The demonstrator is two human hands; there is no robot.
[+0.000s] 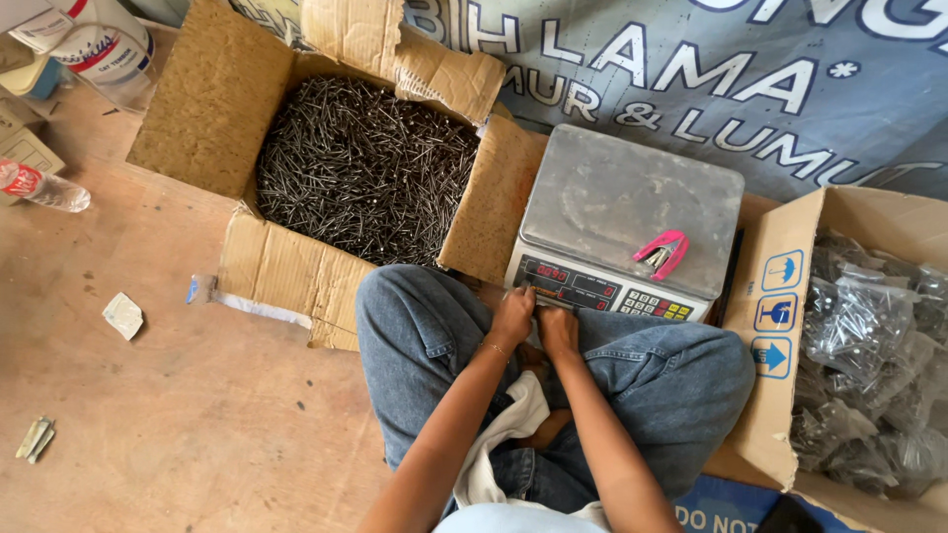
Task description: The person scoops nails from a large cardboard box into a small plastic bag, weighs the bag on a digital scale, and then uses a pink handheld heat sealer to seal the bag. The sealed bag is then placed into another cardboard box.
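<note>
I sit cross-legged in blue jeans on the floor. My left hand (513,318) and my right hand (557,330) meet between my knees, just below the front panel of a digital scale (624,212). Their fingers are curled together around something small that I cannot make out. A pink stapler (663,253) lies on the scale's metal platter. An open cardboard box full of loose dark nails (363,170) stands to the left of the scale.
At the right, a second cardboard box (780,326) holds several clear bags of nails (869,345). A plastic bottle (41,188) and a white tub (99,44) sit at the far left. Paper scraps lie on the brown floor, and a printed banner (691,69) is spread behind the scale.
</note>
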